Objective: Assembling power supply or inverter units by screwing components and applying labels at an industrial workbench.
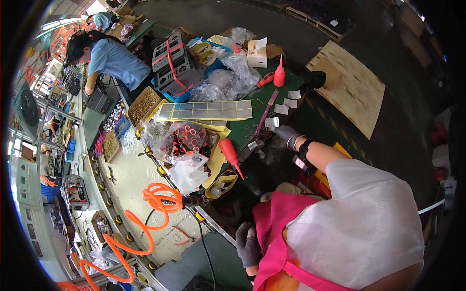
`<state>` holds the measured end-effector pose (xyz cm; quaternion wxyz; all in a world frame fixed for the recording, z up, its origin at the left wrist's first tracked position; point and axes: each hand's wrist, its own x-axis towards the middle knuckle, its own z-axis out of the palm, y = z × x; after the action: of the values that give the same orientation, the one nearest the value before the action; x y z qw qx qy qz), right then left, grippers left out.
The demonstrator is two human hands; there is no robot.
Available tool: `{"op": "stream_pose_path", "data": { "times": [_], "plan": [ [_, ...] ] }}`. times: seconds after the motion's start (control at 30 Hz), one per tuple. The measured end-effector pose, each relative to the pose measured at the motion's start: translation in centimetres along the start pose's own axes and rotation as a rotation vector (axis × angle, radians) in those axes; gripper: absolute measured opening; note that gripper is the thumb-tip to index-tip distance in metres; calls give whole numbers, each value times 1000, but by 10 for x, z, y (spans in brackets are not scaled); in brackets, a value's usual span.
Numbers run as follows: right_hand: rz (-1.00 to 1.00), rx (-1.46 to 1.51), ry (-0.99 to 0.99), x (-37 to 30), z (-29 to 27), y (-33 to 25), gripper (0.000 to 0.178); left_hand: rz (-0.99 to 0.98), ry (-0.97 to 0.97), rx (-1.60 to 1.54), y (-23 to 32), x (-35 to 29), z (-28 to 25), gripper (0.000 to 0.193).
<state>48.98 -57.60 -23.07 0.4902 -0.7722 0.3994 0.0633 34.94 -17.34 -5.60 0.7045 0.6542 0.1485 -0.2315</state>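
My right hand (286, 136), in a grey glove, reaches to the bench edge, its fingers together at a small white label (272, 122). More white labels (290, 103) lie in a row beyond it along the green bench (242, 127). Beside the row runs a dark purple strip (266, 112). My left hand (248, 245), also gloved in grey, hangs close to my pink apron, fingers loosely bent with nothing visible in them. A red squeeze bottle (229, 152) lies tilted between my hands, its nozzle towards me. Another red bottle (279, 75) stands upright farther off.
A plastic bag of black and orange parts (187, 140) sits beside a yellow-backed label sheet (206, 110). A coiled orange air hose (145, 233) crosses the conveyor line at left. Metal chassis plates (170, 60) are stacked farther along. A co-worker in blue (116, 60) leans over the line.
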Motion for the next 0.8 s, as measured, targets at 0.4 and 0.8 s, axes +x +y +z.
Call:
{"op": "stream_pose_path", "data": {
  "times": [0.4, 0.8],
  "plan": [
    [277, 841, -365, -12, 58, 16, 9, -103, 1, -116, -12, 0, 14, 29],
    [-201, -778, -380, 0, 118, 185, 28, -258, 277, -121, -165, -45, -3, 26]
  ]
}}
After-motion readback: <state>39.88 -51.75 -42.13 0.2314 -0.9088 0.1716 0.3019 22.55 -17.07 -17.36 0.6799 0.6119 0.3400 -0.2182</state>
